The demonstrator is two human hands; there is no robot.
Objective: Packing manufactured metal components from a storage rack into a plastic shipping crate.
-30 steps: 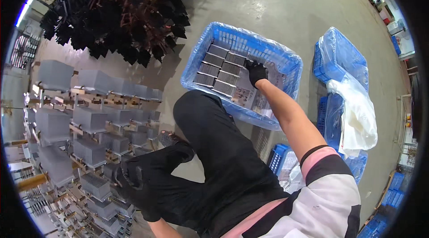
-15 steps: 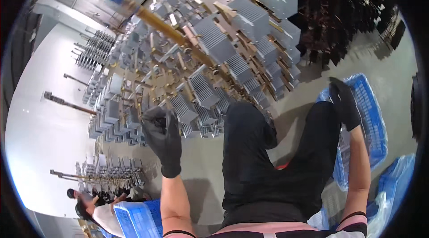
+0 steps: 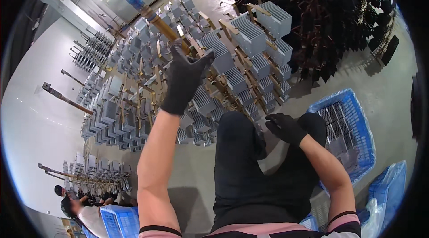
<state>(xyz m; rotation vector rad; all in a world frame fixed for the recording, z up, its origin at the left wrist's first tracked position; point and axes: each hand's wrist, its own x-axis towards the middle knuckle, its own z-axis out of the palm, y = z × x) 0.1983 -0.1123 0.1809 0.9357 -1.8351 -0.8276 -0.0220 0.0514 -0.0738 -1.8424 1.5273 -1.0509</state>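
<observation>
My left hand [image 3: 187, 75], in a black glove, reaches up to a rack hung with grey finned heat sinks [image 3: 263, 66]. Its thumb and fingers are spread apart beside a brownish-yellow pole [image 3: 163, 27], and nothing shows between them. Whether the fingertips touch the pole or a nearby heat sink I cannot tell. My right hand [image 3: 284, 128], also gloved in black, hovers near my right knee with its fingers loosely stretched to the left. No object is visible in it. To its right, a blue plastic basket [image 3: 364, 124] lined with clear film holds finned metal parts [image 3: 335, 119].
Dark metal pieces [image 3: 313, 23] hang densely at the far right. Another blue crate [image 3: 388, 182] with plastic film stands at the lower right. At the lower left, people [image 3: 82, 211] sit beside a blue crate [image 3: 118, 221]. More hung racks [image 3: 96, 50] stand along the white wall.
My left hand has risen up and to the right toward the rack, and its fingers have spread. My right hand has left the blue basket's edge and moved left, near my knee.
</observation>
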